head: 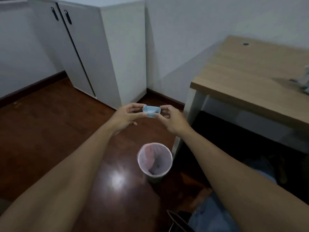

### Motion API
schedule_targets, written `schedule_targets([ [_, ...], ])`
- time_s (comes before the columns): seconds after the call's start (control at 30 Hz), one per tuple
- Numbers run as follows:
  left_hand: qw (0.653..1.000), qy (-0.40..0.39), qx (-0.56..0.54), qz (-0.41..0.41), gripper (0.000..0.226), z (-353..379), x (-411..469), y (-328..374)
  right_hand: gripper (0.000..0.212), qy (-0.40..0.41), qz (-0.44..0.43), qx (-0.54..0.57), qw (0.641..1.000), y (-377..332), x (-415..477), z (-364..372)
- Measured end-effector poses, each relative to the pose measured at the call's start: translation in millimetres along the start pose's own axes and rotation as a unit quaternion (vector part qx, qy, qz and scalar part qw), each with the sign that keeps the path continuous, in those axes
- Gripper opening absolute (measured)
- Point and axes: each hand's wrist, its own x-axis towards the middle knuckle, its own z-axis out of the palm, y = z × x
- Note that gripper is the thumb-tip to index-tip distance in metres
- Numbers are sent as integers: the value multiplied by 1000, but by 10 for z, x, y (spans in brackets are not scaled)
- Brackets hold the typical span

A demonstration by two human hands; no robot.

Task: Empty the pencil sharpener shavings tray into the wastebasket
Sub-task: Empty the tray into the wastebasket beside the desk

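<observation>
Head view: both forearms extended forward, bare. Left hand [127, 117] and right hand [172, 119] each pinch one end of the light-blue shavings tray [151, 111], thumb below, fingers above, closed narrow on it. Tray held level, open side up, a dark bit inside near its right end. It sits in the air between the two hands, farther out than the wastebasket [154, 159], which stands on the dark wood floor [50, 131], pink liner inside. White cabinet [93, 47] behind, wooden desk [250, 77] at right.
</observation>
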Motion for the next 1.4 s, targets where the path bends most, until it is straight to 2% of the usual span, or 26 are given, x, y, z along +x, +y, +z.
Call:
schedule_targets([
  [0.1, 999, 9, 21, -40, 44, 145, -103, -372, 56, -23, 55, 39, 997, 317, -152, 206],
  [0.2, 996, 11, 35, -86, 44, 278, -200, -658, 44, -30, 110, 77, 991, 634, -259, 388],
  [0.43, 986, 5, 61, -156, 38, 616, -375, -1270, 25, -26, 209, 88, 974, 1284, -486, 757],
  [0.5, 983, 1, 75, -169, 38, 698, -403, -1379, 26, -29, 228, 96, 969, 1380, -534, 809],
  [0.6, 975, 8, 95, -199, 38, 790, -410, -1464, 40, -39, 258, 124, 957, 1468, -564, 867],
  [0.73, 960, 15, 86, -267, 48, 832, -360, -1471, 37, -55, 263, 110, 957, 1655, -533, 929],
  [0.83, 944, 24, 74, -322, 52, 862, -310, -1412, 45, -68, 262, 116, 956, 1376, -593, 805],
  [0.9, 937, 18, 68, -343, 48, 887, -285, -1335, 46, -78, 262, 118, 955, 1290, -616, 751],
  [1.07, 931, -14, 70, -357, 39, 932, -280, -1160, 47, -94, 264, 110, 953, 1243, -628, 676],
  [1.4, 929, -20, 70, -362, 41, 915, -244, -1079, 49, -90, 255, 112, 956, 1273, -542, 690],
])
